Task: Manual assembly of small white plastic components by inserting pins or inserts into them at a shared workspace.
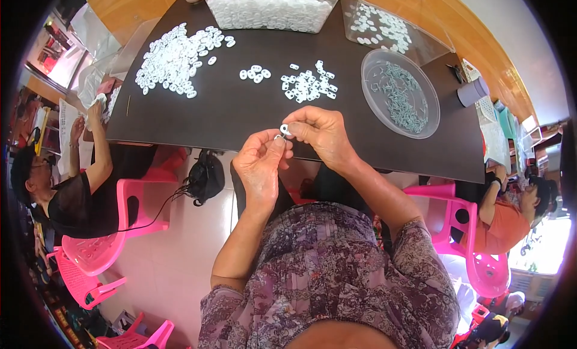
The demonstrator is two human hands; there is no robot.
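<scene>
Above the table's near edge, my two hands meet fingertip to fingertip. My right hand (327,138) pinches a small white oval piece (285,129) with a dark hole in it. Thumb and fingers of my left hand (259,165) close just below that piece on something small, mostly hidden by the fingertips. Beyond my hands lies a loose heap of small white pieces (308,85). A little cluster of white oval pieces (255,73) sits left of it. Farther left spreads a large pile of white oval pieces (171,59).
A round clear tray (369,105) at right holds small grey-green parts (401,99). Two clear bins, one at the back (270,27) and one at back right (421,33), contain white pieces. A grey cup (472,92) stands far right. People sit at both sides near pink chairs (141,205).
</scene>
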